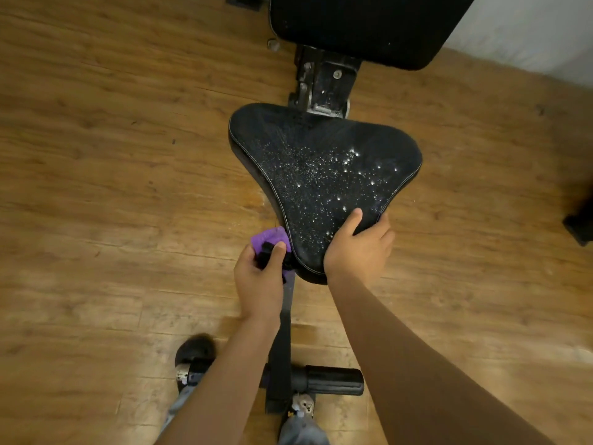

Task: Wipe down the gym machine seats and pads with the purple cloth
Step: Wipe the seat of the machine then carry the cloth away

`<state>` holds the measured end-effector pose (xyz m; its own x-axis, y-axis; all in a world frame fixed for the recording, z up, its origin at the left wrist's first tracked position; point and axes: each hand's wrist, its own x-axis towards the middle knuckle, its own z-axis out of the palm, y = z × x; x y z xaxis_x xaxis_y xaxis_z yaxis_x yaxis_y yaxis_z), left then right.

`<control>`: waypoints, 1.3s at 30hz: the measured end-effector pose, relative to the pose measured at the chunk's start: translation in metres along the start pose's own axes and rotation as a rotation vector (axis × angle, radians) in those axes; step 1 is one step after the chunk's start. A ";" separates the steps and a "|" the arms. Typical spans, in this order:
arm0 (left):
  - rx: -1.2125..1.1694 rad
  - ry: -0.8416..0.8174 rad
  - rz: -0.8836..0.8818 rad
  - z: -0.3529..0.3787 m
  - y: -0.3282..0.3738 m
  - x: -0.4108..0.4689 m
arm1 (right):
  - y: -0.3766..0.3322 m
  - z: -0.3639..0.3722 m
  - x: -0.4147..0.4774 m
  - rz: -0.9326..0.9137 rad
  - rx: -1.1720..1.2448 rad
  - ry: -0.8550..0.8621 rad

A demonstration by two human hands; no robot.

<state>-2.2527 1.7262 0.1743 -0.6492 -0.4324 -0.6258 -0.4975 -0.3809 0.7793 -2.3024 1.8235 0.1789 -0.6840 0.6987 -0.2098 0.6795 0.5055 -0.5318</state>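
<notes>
Purple cloth (268, 237) is bunched in the left hand (258, 277), touching the near-left edge of the black seat (321, 139), close to its narrow tip. Seat top is speckled with droplets (337, 175), densest at centre and right. Black back pad (362, 24) stands beyond it. Wooden plank floor (96, 155) lies beneath, with a white wall (529, 27) at far right. Left fingers are curled round the purple cloth. Right hand (359, 248) clasps the seat's near-right edge, thumb on top.

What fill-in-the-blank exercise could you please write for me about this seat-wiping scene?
1. The left hand grips a ____ cloth.
2. The right hand holds the near end of the seat, its ____ lying on top.
3. The floor beneath looks made of ____.
Missing words: purple; thumb; wood.
</notes>
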 end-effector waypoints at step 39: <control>0.487 -0.214 0.027 0.017 0.139 0.237 | 0.008 0.010 0.000 0.050 0.192 0.082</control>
<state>-2.4853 1.5848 0.1347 -0.7431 -0.2410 -0.6243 -0.6555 0.0741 0.7516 -2.2993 1.8226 0.1663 -0.6214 0.7632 -0.1769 0.6437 0.3686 -0.6707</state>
